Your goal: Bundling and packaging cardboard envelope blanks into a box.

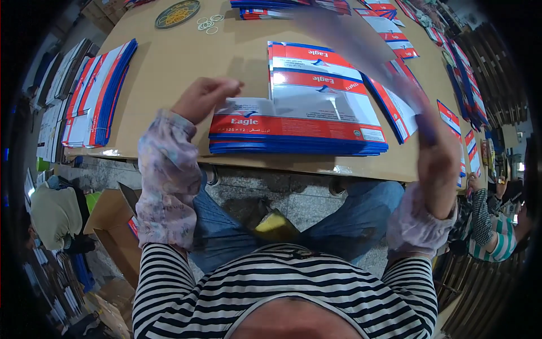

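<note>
A stack of flat, unfolded cartons [327, 104] in red, white and blue lies on the table in front of me. My left hand [206, 99] is just past the stack's left side, its fingers curled together with nothing visible in them. Over on the right, my right hand [437, 147] is smeared by motion. From it a blurred flat carton [353, 39] stretches up and leftward across the far part of the table, its print unreadable.
Banded carton stacks stand on the brown table [164, 73] at left [101, 96] and far right [466, 85]. A dish of rubber bands [178, 14] and loose bands [210, 24] lie at the back. An open cardboard box [116, 226] is on the floor. Another person's sleeve [499, 240] shows at right.
</note>
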`<control>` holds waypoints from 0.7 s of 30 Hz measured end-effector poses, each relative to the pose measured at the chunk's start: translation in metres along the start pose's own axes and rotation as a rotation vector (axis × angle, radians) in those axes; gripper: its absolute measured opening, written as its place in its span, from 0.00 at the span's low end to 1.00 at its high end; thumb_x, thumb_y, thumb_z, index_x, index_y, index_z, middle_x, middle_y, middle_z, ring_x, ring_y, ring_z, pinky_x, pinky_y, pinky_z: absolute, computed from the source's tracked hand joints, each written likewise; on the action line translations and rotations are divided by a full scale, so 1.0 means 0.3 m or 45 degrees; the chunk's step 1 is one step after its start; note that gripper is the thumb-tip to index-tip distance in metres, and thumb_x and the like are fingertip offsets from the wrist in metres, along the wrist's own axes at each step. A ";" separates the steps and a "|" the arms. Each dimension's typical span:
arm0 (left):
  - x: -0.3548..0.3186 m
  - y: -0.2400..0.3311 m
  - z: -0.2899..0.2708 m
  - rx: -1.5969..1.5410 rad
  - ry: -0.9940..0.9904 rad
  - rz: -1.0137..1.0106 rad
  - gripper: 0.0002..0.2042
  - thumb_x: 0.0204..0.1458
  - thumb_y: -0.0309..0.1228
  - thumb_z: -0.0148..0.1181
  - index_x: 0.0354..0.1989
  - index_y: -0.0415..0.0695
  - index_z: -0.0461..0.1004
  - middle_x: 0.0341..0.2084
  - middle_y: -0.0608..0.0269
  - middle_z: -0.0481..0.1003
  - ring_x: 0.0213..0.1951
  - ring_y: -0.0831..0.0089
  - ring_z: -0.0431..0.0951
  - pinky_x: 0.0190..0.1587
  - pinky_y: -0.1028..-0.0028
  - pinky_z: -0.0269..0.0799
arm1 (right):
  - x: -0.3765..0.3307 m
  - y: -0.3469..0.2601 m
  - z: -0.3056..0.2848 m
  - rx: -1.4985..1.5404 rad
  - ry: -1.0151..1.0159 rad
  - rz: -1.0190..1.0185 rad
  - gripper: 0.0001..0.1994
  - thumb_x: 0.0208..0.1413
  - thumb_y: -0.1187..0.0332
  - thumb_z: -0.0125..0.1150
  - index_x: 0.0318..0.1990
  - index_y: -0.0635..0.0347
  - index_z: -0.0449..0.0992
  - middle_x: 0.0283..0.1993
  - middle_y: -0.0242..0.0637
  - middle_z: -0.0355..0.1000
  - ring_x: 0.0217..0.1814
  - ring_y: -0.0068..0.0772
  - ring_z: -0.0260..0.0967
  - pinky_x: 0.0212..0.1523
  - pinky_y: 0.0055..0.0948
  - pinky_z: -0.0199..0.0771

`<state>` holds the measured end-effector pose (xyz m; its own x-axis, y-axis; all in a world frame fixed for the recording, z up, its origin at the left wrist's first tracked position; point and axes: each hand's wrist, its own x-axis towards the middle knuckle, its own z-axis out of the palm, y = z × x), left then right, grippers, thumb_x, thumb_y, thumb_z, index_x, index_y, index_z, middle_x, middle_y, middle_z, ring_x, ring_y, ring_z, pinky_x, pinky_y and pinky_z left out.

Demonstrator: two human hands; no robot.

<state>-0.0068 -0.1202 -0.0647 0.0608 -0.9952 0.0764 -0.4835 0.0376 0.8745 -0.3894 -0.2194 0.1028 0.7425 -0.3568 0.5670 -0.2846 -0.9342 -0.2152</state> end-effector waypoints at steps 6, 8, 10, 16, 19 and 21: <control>-0.009 0.254 0.178 0.707 -0.109 0.010 0.25 0.55 0.46 0.54 0.53 0.37 0.70 0.50 0.47 0.70 0.52 0.55 0.69 0.56 0.63 0.62 | -0.115 0.446 0.099 -0.544 0.133 0.574 0.19 0.61 0.73 0.47 0.59 0.45 0.68 0.42 0.54 0.73 0.38 0.50 0.74 0.34 0.37 0.73; 0.029 0.298 0.198 0.824 -0.216 -0.164 0.26 0.54 0.47 0.54 0.54 0.38 0.69 0.51 0.48 0.68 0.54 0.54 0.67 0.57 0.62 0.59 | -0.307 0.724 0.201 -0.416 0.014 0.451 0.18 0.60 0.68 0.49 0.59 0.49 0.67 0.49 0.54 0.71 0.52 0.52 0.70 0.50 0.44 0.69; 0.041 0.285 0.219 0.856 -0.163 -0.119 0.27 0.54 0.48 0.55 0.53 0.38 0.70 0.49 0.49 0.69 0.54 0.55 0.67 0.57 0.63 0.59 | -0.462 0.819 0.351 -0.805 -0.182 0.483 0.22 0.61 0.58 0.49 0.61 0.55 0.65 0.58 0.48 0.68 0.61 0.53 0.63 0.58 0.38 0.63; 0.008 0.228 0.194 0.814 -0.030 -0.052 0.27 0.51 0.49 0.59 0.51 0.39 0.71 0.42 0.52 0.69 0.51 0.58 0.67 0.57 0.64 0.58 | -0.174 0.442 0.265 0.344 -0.398 0.892 0.27 0.59 0.57 0.53 0.63 0.59 0.61 0.65 0.48 0.60 0.67 0.45 0.57 0.63 0.31 0.57; 0.017 0.230 0.191 0.778 -0.012 -0.044 0.27 0.49 0.48 0.62 0.50 0.39 0.71 0.42 0.53 0.69 0.50 0.58 0.67 0.57 0.64 0.58 | -0.114 0.245 0.267 0.295 -0.516 0.396 0.33 0.52 0.55 0.62 0.64 0.59 0.60 0.66 0.50 0.57 0.68 0.47 0.55 0.65 0.37 0.56; 0.032 0.225 0.197 0.755 -0.004 -0.030 0.27 0.48 0.47 0.63 0.49 0.39 0.71 0.42 0.54 0.70 0.51 0.58 0.67 0.57 0.64 0.59 | -0.092 0.155 0.278 0.167 -0.664 0.193 0.39 0.48 0.53 0.65 0.66 0.55 0.57 0.70 0.47 0.51 0.71 0.48 0.48 0.68 0.41 0.51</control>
<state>-0.0905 -0.1326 -0.0332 0.0756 -0.9955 0.0580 -0.8874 -0.0407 0.4591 -0.3726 -0.2531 0.0107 0.9103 -0.4095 0.0605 -0.3584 -0.8529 -0.3797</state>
